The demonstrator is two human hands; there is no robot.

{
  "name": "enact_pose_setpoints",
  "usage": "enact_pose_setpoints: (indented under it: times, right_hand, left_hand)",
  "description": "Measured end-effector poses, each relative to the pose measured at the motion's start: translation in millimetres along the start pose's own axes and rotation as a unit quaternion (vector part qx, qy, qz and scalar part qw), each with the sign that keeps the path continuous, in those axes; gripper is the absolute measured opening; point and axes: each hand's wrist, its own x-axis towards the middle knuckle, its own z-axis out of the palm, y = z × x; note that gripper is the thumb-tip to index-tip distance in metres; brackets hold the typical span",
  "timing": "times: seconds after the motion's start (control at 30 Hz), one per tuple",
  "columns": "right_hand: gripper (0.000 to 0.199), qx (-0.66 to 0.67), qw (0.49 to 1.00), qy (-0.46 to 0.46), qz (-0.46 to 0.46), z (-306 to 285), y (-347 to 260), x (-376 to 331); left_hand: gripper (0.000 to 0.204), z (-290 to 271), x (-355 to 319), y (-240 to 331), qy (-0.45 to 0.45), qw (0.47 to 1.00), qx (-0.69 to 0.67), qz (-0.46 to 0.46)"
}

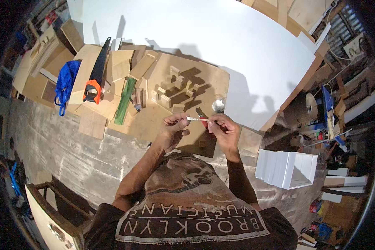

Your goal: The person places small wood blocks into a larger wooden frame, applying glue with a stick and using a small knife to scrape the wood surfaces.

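Note:
A thin wooden stick (198,120) with a lumpy white end spans the gap between my two hands, above the near edge of a brown board (154,118). My left hand (175,129) pinches its white end between thumb and fingertips. At the plain end, my right hand (226,132) grips it with thumb and forefinger. Just beyond my right fingers lies a red-handled hand tool (201,113), partly hidden. A small whitish round container (218,106) stands near the board's right edge. Several small wooden block assemblies (166,100) stand on the board beyond my hands.
To the left lie a handsaw (92,91) with an orange-black handle, a green strip (125,102), loose wood offcuts (144,64) and a blue bag (66,83). A big white panel (196,25) covers the far side. A white open box (275,168) stands at right.

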Motion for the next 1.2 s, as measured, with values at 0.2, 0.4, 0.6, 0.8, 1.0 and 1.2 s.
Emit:
enact_pose_setpoints:
  times: [0.2, 0.4, 0.6, 0.8, 1.0, 1.2]
  right_hand:
    - [0.014, 0.031, 0.999, 0.007, -0.017, 3.6, -1.2, 1.4]
    - [0.014, 0.01, 1.0, -0.007, -0.014, 7.0, -5.0, 2.0]
    - [0.014, -0.025, 0.999, -0.034, 0.011, 4.3, -2.8, 1.1]
    - [0.01, 0.016, 0.999, -0.008, -0.038, 8.1, -6.3, -0.3]
    - [0.007, -0.014, 0.991, 0.131, 0.005, -37.0, 2.4, 33.7]
    - [0.01, -0.413, 0.898, 0.128, -0.083, -108.8, 158.4, 90.4]
  left_hand:
    - [0.013, -2.0, -4.2, 2.7, -0.006, 1.0, 0.015, 0.006]
    - [0.013, -3.9, -6.1, 3.7, -0.013, 1.0, 0.014, 0.011]
    - [0.012, 0.1, -8.8, 3.4, -0.01, 1.0, 0.013, 0.006]
    - [0.011, -2.1, -9.0, -0.6, -0.002, 1.0, 0.021, -0.002]
    - [0.016, -4.6, -15.5, 4.6, 0.056, 0.995, 0.085, 0.017]
    - [0.013, -6.6, -13.5, -3.6, 0.097, 0.965, 0.224, 0.092]
